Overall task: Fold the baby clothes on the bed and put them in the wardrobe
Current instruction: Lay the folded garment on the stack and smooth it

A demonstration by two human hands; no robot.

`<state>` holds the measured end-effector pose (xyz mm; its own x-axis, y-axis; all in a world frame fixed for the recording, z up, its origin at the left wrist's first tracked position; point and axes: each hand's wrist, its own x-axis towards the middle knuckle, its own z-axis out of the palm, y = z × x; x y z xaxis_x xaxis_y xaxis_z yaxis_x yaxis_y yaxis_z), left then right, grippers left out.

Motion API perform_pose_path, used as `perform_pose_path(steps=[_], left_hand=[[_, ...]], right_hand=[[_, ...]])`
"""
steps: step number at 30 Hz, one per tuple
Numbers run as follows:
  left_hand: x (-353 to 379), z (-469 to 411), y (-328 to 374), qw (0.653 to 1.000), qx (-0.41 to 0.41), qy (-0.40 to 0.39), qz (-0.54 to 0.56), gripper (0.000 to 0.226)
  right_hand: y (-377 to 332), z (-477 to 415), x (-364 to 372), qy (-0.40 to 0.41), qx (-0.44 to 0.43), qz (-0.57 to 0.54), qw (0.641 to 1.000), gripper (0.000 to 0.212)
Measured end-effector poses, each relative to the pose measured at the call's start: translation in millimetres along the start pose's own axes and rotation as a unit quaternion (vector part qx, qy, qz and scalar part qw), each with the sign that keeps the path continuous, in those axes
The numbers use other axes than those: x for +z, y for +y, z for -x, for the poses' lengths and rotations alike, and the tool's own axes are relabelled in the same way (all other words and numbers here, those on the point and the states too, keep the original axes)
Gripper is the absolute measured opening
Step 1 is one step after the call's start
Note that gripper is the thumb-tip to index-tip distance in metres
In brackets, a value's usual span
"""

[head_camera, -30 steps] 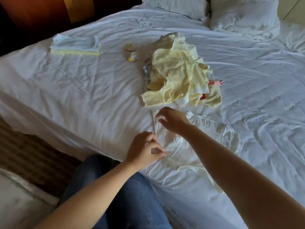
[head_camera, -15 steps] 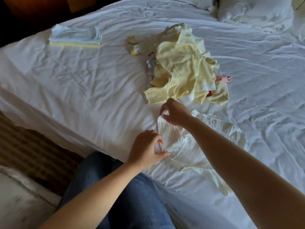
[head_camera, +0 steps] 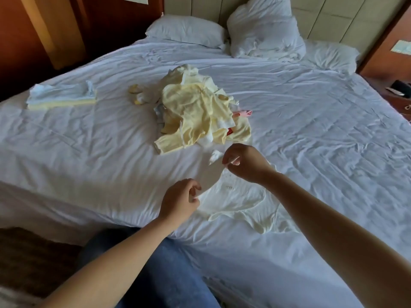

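- the white baby garment (head_camera: 233, 194) is lying on the near part of the bed (head_camera: 322, 130), at about 6 o'clock from the loose pile, with 12 o'clock taken toward the headboard (head_camera: 329, 16).
- it is looking thin, soft and limp, mostly flat with shallow creases, and a pale cream trim is curling along its near end.
- its long axis is running roughly from 11 o'clock to 5 o'clock, the trimmed end pointing toward 5 o'clock; motion blur is hiding which part of the garment that end is.
- the left hand (head_camera: 180, 201) is pinching the garment's left edge between thumb and curled fingers, at the 7 o'clock end of that edge.
- the right hand (head_camera: 246, 163) is pinching the far corner with curled fingers, at the 1 o'clock end, and the edge between the two hands is lifting slightly off the sheet.
- the pile of baby clothes (head_camera: 195, 112), mostly pale yellow knit with white and a bit of pink, is sitting crumpled in a rounded heap mid-bed.
- a folded stack (head_camera: 60, 96), flat and rectangular, white over yellow, is resting well apart at 10 o'clock.
- the white sheet is showing fine wrinkles all over; two puffy white pillows (head_camera: 186, 30) are leaning at 12 o'clock.
- blue denim jeans (head_camera: 173, 274) are showing at 6 o'clock.
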<state>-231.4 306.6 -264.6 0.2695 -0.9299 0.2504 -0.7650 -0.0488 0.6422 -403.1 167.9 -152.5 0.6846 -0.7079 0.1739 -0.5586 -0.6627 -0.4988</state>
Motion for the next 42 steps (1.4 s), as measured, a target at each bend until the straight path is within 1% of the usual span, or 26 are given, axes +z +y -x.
perform_pose_path(steps=[2, 4, 8, 10, 13, 15, 18, 21, 22, 23, 24, 26, 28, 30, 33, 34, 36, 38, 39, 40, 42], left_hand=[[4.5, 0.9, 6.1, 0.998, 0.042, -0.021, -0.028, 0.024], [9.2, 1.0, 10.5, 0.994, 0.083, -0.042, -0.063, 0.021], [13.8, 1.6, 14.2, 0.983, 0.148, -0.061, -0.087, 0.015], [15.1, 1.9, 12.3, 0.977, 0.178, -0.074, -0.095, 0.007], [14.0, -0.3, 13.3, 0.975, 0.183, -0.072, -0.105, 0.022], [11.9, -4.0, 18.0, 0.977, 0.182, -0.051, -0.101, 0.024], [15.5, -11.6, 25.7, 0.975, 0.200, -0.023, -0.094, 0.028], [24.3, -15.5, 29.8, 0.974, 0.206, -0.035, -0.085, 0.022], [27.7, -15.6, 29.9, 0.974, 0.205, -0.055, -0.084, 0.021], [31.8, -15.5, 28.4, 0.972, 0.203, -0.080, -0.089, 0.026], [35.2, -13.9, 26.3, 0.968, 0.202, -0.111, -0.101, 0.035], [41.1, -8.7, 21.9, 0.954, 0.205, -0.167, -0.144, 0.052], [45.8, -5.4, 17.1, 0.934, 0.210, -0.203, -0.204, 0.064], [48.5, -2.6, 14.6, 0.922, 0.208, -0.212, -0.247, 0.065], [45.8, -4.2, 19.4, 0.929, 0.191, -0.221, -0.228, 0.071], [44.1, -6.4, 24.1, 0.935, 0.184, -0.216, -0.213, 0.074], [43.2, -11.4, 41.4, 0.946, 0.192, -0.187, -0.182, 0.073], [49.3, -14.2, 65.1, 0.945, 0.215, -0.189, -0.161, 0.071], [55.6, -14.5, 77.2, 0.941, 0.226, -0.200, -0.153, 0.071], [63.2, -14.1, 88.7, 0.937, 0.234, -0.212, -0.149, 0.068], [80.1, -14.4, 109.7, 0.927, 0.247, -0.239, -0.150, 0.057]], right_hand=[[13.4, 23.7, -2.1, 0.026, -0.001, 0.002, 1.000, 0.028], [26.1, 48.6, 1.3, 0.035, 0.002, 0.009, 0.999, 0.023], [47.9, 91.7, 18.7, -0.005, 0.050, 0.055, 0.997, 0.018], [57.8, 108.1, 27.7, -0.022, 0.065, 0.076, 0.995, 0.017], [67.8, 123.1, 35.2, -0.028, 0.050, 0.076, 0.995, 0.016], [68.8, 126.3, 35.1, -0.023, 0.053, 0.071, 0.996, 0.018], [66.9, 124.4, 36.2, 0.037, 0.047, 0.099, 0.993, 0.034], [65.9, 120.5, 42.5, 0.119, 0.046, 0.143, 0.982, 0.029], [65.2, 119.7, 45.5, 0.131, 0.044, 0.150, 0.979, 0.026], [65.7, 119.4, 49.2, 0.132, 0.040, 0.154, 0.978, 0.027], [66.9, 119.6, 53.3, 0.111, 0.040, 0.153, 0.981, 0.033], [71.5, 123.6, 62.2, 0.024, 0.061, 0.132, 0.989, 0.053], [76.4, 131.0, 70.8, -0.047, 0.081, 0.124, 0.988, 0.067], [78.8, 136.1, 75.1, -0.072, 0.084, 0.144, 0.983, 0.069], [78.3, 134.2, 71.4, -0.083, 0.077, 0.120, 0.986, 0.072], [78.6, 133.0, 67.0, -0.073, 0.077, 0.096, 0.990, 0.072], [83.3, 135.7, 53.8, -0.014, 0.093, 0.058, 0.994, 0.065], [91.9, 144.5, 38.7, 0.052, 0.125, 0.069, 0.988, 0.051], [98.0, 150.2, 31.6, 0.069, 0.148, 0.082, 0.983, 0.047], [103.5, 156.0, 24.4, 0.072, 0.177, 0.092, 0.977, 0.048], [114.4, 166.7, 11.9, 0.045, 0.245, 0.109, 0.962, 0.053]])
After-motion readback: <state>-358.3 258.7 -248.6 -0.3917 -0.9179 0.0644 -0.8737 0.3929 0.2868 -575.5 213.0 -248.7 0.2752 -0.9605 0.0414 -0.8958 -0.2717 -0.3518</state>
